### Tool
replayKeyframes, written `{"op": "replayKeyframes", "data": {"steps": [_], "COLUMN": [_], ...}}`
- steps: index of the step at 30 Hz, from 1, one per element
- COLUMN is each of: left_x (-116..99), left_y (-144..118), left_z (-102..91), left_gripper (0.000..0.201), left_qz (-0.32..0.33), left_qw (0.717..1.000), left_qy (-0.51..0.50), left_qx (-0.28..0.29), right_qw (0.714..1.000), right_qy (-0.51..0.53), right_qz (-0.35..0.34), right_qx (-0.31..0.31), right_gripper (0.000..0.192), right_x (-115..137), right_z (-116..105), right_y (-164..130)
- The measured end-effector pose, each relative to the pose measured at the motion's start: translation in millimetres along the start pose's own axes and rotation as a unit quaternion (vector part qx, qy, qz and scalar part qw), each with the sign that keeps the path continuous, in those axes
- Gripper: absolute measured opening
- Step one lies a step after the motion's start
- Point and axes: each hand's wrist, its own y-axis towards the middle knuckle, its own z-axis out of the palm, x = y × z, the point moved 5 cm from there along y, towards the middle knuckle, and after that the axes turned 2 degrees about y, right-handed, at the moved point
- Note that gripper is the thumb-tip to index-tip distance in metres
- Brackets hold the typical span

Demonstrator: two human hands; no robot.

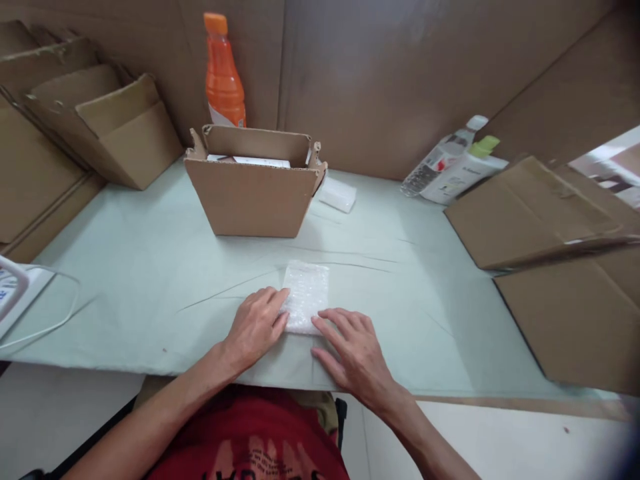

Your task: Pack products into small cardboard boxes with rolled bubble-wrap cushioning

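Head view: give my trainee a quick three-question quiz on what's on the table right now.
1. True or false: both hands touch the bubble-wrap packet.
2. What stands behind the open cardboard box? A) orange bottle B) tape roll C) scissors
3. Which hand lies on the packet's left edge?

Key:
1. True: the left hand and right hand touch it.
2. A, the orange bottle.
3. The left hand.

Open cloth (150, 267) surrounds both hands; an open carton (255, 183) (straight ahead) blocks the far reach.
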Motion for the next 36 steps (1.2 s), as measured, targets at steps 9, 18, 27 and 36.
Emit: {"op": "replayKeyframes", "data": {"steps": [9, 18, 27, 36], "left_x": [-9.8, 14.4, 12.9, 13.5], "left_y": [-25.8, -22.8, -41.9, -43.5], "left_z": [-11.5, -8.4, 6.5, 7.9], "left_gripper": [0.044, 0.046, 0.075, 0.062], "left_qz": [0.034, -0.132, -0.251, -0.198], "left_qw": [0.995, 0.977, 0.835, 0.897], "left_qy": [-0.088, -0.166, -0.489, -0.394], "left_qx": [0.041, -0.023, 0.0, 0.005], "right_qw": [0.987, 0.999, 0.976, 0.939], "right_qy": [0.137, 0.028, 0.192, 0.293], "right_qz": [0.071, 0.034, 0.101, 0.166], "right_qx": [0.046, -0.001, -0.011, 0.071], "right_gripper": [0.027, 0.021, 0.023, 0.021], "right_x": [-2.9, 4.2, 0.8, -13.6], "right_z": [13.0, 18.6, 25.3, 27.2], "right_y": [1.5, 6.6, 6.3, 6.6]}}
